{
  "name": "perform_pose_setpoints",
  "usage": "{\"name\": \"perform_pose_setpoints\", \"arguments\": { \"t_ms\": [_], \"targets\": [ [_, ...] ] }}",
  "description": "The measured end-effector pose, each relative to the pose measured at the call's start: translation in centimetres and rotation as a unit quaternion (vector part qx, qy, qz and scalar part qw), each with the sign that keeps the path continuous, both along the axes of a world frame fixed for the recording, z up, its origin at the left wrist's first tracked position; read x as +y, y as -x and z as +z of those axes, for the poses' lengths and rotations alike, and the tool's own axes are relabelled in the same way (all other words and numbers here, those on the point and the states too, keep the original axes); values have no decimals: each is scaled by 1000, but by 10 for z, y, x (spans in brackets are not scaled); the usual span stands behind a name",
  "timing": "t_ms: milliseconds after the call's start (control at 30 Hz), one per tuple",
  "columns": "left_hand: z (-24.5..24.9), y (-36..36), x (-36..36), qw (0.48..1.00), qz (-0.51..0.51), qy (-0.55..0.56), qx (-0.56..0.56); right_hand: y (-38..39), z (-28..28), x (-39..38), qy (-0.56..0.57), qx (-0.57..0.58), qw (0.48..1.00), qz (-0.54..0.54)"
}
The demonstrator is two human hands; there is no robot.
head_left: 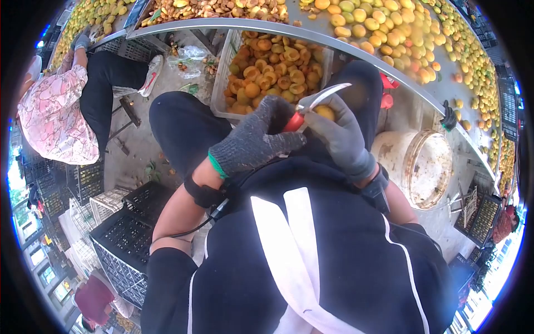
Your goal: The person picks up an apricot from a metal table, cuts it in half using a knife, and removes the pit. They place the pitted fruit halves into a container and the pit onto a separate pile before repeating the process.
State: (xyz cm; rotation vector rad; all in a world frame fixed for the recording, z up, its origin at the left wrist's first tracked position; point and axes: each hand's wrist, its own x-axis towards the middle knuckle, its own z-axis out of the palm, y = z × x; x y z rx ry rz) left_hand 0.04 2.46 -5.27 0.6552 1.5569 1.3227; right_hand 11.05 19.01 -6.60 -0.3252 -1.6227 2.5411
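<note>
A metal table (233, 23) piled with yellow fruit (389, 33) curves across the top of the frame. At centre, my left hand (250, 142) clenches a red-handled knife (312, 104). Just right, my right hand (342, 139) pinches what looks like an apricot (324, 113) beside the blade.

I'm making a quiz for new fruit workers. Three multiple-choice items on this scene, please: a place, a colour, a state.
1. Where is the crate of halved fruit?
A) between the person's knees
B) on a shelf
C) behind the person

2. What colour is the knife handle?
A) blue
B) red
C) yellow

3. What is the right hand doing?
A) hanging empty
B) holding a fruit
C) waving

Answers: 1 A, it lies between both legs; 2 B, red shows in the left hand's grip; 3 B, it grips a yellow fruit.
</note>
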Motion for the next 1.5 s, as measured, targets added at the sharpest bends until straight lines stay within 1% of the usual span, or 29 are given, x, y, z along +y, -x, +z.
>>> {"name": "perform_pose_setpoints", "arguments": {
  "t_ms": [133,200,333,400,433,500,533,600,633,700,733,800,833,900,933,1000,1033,1067,1100,1133,1167,1200,1233,1267,1333,1367,1433,1467,1500],
  "targets": [
    [8,0,-2,1000,-8,19,13,-2,3,-9,17,-62,998,-2],
    [2,-10,-4,991,-1,0,137,2,-1,-12,-16,59,998,-6],
    [-11,-14,-8,987,-9,-12,161,-4,-4,-9,-40,31,999,18],
    [-22,-19,-13,961,-10,14,277,-3,-3,-9,-156,83,984,24],
    [-26,-21,-16,961,-9,16,277,-3,-5,-10,-155,82,984,26],
    [-26,-25,-16,944,-20,66,322,-5,-10,-13,-230,90,969,10],
    [-26,-26,-15,944,-20,67,322,-6,-7,-13,-229,90,969,10],
    [-27,-27,-14,935,-25,114,335,-7,4,-11,-54,-69,995,52],
    [-28,-26,-14,935,-25,114,335,-7,10,-9,-54,-69,995,51],
    [-34,-24,-13,928,-29,70,365,-7,20,-5,86,-127,985,81],
    [-34,-24,-12,928,-29,69,364,-8,18,-6,86,-128,985,82],
    [-32,-24,-11,932,-44,81,349,-9,9,-8,-53,-93,992,61],
    [-31,-26,-10,932,-45,81,350,-10,4,-8,-53,-93,992,60],
    [-29,-31,-7,958,15,22,286,-10,-5,-8,-280,4,960,18],
    [-28,-32,-4,958,13,22,285,-10,-7,-8,-279,3,960,16],
    [-27,-28,2,997,38,-18,67,-3,-9,-5,-415,61,908,-18],
    [-27,-28,2,997,37,-20,68,-1,-9,-4,-417,62,907,-20],
    [-27,-28,2,997,70,-5,24,0,-8,-4,-300,27,954,2],
    [-26,-27,2,994,103,11,-20,2,-7,-2,-178,-8,984,23],
    [-22,-23,1,995,100,7,-20,4,-11,2,-182,-8,983,20],
    [-10,-14,-1,976,189,-77,-77,8,-21,7,-12,5,1000,-17],
    [4,-6,-4,939,273,-159,-134,9,-30,11,159,19,986,-55],
    [18,3,-11,939,308,-126,-88,6,-36,18,193,39,979,-43],
    [29,8,-16,941,320,-94,-54,7,-27,21,189,41,980,-47],
    [46,12,-21,963,268,-3,-18,6,-1,23,325,26,945,12],
    [46,10,-19,964,264,-4,-18,6,1,23,323,27,946,8],
    [44,7,-15,980,195,-44,12,7,2,22,306,63,948,65],
    [44,5,-14,980,193,-44,12,6,-2,22,306,62,948,63],
    [44,4,-13,980,188,-65,-13,5,-8,23,246,93,963,58]
  ]
}}
